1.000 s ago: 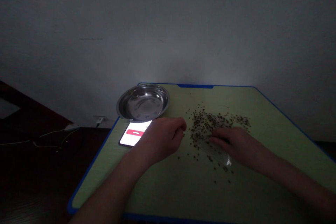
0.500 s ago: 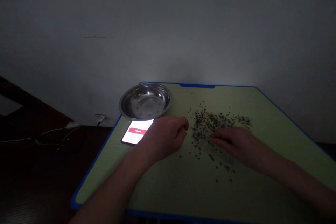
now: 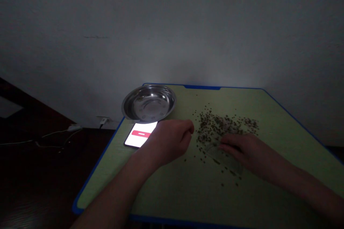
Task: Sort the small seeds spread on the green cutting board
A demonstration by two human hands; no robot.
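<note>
Small dark seeds or beans [image 3: 211, 121] lie scattered over the green table top, right of its middle. My right hand [image 3: 238, 146] is closed in a pinch at their near side, holding what looks like a clear plastic bag [image 3: 224, 159]. The see-through bag is faint in the dim light and lies over some of the dark bits. Just left of the scatter, my left hand [image 3: 176, 139] is curled with the fingers closed. Whatever may be inside those fingers is hidden.
A shiny steel bowl [image 3: 149, 105] stands at the table's back left. In front of it lies a lit phone [image 3: 138, 136], partly behind my left forearm. The green table [image 3: 166, 193] has a blue rim and meets a grey wall. White cables [image 3: 72, 128] run at the left.
My right hand has shifted slightly right and towards me, and the clear bag has moved with it. My left hand has stayed nearly still.
</note>
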